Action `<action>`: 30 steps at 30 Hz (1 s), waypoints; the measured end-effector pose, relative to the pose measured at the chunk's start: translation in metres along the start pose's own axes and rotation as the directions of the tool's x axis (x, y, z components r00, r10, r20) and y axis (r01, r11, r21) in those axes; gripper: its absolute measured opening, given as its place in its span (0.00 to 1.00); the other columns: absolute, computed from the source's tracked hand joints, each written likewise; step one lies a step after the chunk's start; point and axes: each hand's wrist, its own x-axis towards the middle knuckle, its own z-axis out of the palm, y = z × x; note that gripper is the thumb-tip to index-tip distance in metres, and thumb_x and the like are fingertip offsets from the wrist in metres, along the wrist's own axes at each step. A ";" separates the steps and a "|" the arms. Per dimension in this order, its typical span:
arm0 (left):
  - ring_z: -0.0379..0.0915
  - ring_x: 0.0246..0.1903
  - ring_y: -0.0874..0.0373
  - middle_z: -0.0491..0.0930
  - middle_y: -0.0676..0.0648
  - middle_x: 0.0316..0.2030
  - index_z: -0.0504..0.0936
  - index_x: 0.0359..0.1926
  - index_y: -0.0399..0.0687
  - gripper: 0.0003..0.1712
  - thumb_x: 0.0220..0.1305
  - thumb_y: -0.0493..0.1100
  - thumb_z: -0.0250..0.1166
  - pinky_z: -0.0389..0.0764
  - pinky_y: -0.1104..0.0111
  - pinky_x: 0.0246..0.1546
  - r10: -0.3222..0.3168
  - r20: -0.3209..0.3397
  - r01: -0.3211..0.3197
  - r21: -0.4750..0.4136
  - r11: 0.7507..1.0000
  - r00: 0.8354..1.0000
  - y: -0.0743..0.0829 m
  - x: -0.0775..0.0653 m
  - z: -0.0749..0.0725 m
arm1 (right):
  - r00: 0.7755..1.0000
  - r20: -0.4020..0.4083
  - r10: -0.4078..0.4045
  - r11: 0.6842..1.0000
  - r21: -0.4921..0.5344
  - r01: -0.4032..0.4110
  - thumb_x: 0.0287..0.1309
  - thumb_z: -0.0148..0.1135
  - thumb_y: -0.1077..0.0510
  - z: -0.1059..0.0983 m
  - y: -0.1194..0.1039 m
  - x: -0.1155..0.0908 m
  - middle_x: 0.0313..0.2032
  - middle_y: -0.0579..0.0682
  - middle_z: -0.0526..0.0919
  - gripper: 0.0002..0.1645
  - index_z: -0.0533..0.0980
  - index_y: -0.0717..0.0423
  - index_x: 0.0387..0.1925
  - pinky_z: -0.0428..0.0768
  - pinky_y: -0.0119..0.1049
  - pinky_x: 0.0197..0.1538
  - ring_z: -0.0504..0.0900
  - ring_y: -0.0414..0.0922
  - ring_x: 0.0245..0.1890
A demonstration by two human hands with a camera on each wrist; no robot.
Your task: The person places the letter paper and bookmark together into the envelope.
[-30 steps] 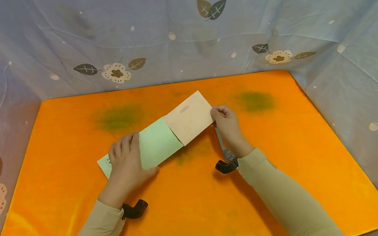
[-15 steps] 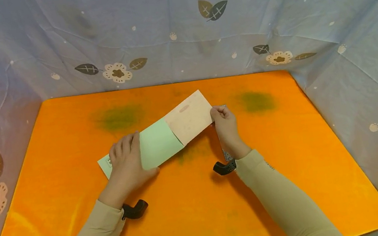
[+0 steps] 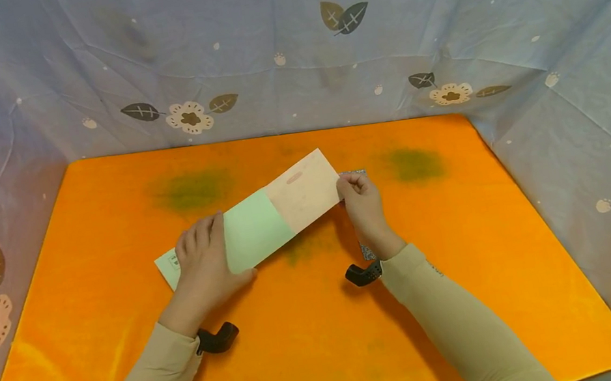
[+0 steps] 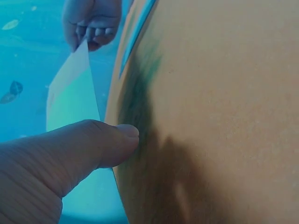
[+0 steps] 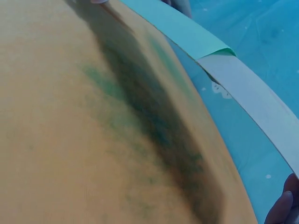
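Observation:
My left hand (image 3: 204, 268) holds a light green piece of paper (image 3: 258, 229), fingers over its far edge and thumb at its near edge. A small printed mark (image 3: 174, 261) shows at its left end. A pale pink piece of paper (image 3: 304, 192) continues from its right end, and my right hand (image 3: 362, 205) pinches the pink piece's right edge between thumb and fingers. In the right wrist view, the green piece (image 5: 187, 35) has a raised lip at its end over the whitish-looking pink piece (image 5: 261, 102). Both hang over the table, with a shadow below.
A flat item with a speckled blue-grey border (image 3: 368, 251) lies beneath my right hand, mostly covered by it. The orange cloth-topped table (image 3: 307, 361) has several greenish smudges. Patterned grey-blue curtains (image 3: 260, 46) enclose its back and sides.
My right hand and the pink piece have shifted slightly left, and the visible seam with the green piece has become straighter. More of the speckled item shows beside my right hand. The left hand barely moved.

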 end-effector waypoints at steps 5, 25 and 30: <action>0.43 0.65 0.33 0.51 0.32 0.68 0.47 0.74 0.36 0.70 0.41 0.60 0.78 0.42 0.40 0.63 -0.001 -0.009 0.001 0.000 1.000 1.000 -0.001 0.000 0.000 | 0.999 0.041 -0.020 1.000 -0.015 0.020 0.70 0.54 0.54 -0.004 0.002 -0.002 0.31 0.52 0.72 0.14 0.72 0.60 0.49 0.68 0.52 0.44 0.67 0.52 0.33; 0.44 0.65 0.33 0.51 0.32 0.67 0.47 0.74 0.36 0.71 0.40 0.58 0.80 0.41 0.40 0.63 0.005 -0.025 -0.005 -0.005 1.000 1.000 -0.001 0.002 0.000 | 0.991 0.113 -0.070 0.984 -0.153 0.087 0.70 0.52 0.61 -0.004 -0.016 -0.018 0.37 0.61 0.75 0.16 0.72 0.70 0.50 0.73 0.46 0.40 0.69 0.69 0.40; 0.44 0.65 0.33 0.51 0.32 0.67 0.47 0.74 0.36 0.71 0.39 0.58 0.80 0.42 0.40 0.63 0.011 -0.032 -0.011 -0.002 1.000 0.999 -0.001 0.002 0.000 | 0.991 0.117 -0.071 0.979 -0.182 0.092 0.70 0.52 0.61 -0.001 -0.022 -0.024 0.37 0.61 0.76 0.15 0.72 0.70 0.50 0.73 0.41 0.38 0.69 0.71 0.42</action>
